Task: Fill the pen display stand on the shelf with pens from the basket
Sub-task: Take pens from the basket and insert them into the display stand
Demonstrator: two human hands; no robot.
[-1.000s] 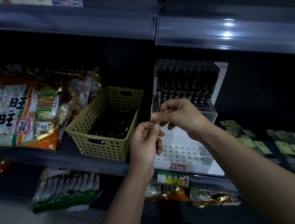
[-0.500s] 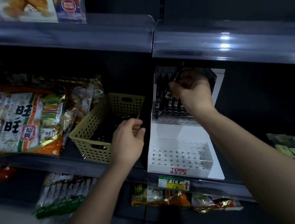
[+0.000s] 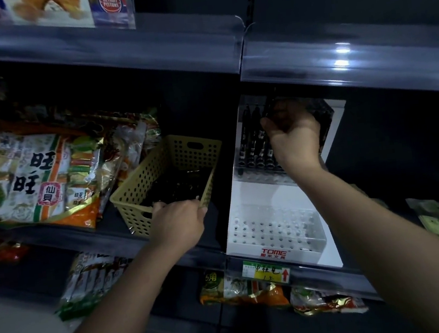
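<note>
Loading upper tier of pen display stand (image 3: 276, 244) on shelf (image 3: 56, 234) with right hand (image 3: 293, 136); dipping left hand (image 3: 178, 223) into basket (image 3: 144, 191).
Could knock racked pens (image 3: 251, 140) askew by crowding them in the dark under the upper shelf lip (image 3: 338, 70). Racked near-upright, long axis vertical, tips down in the tier (basket ones jumbled, direction unreadable). Right fingers (image 3: 281, 115) curled at pen tops, pinch not discernible; left fingers hidden past basket rim, cannot tell.
</note>
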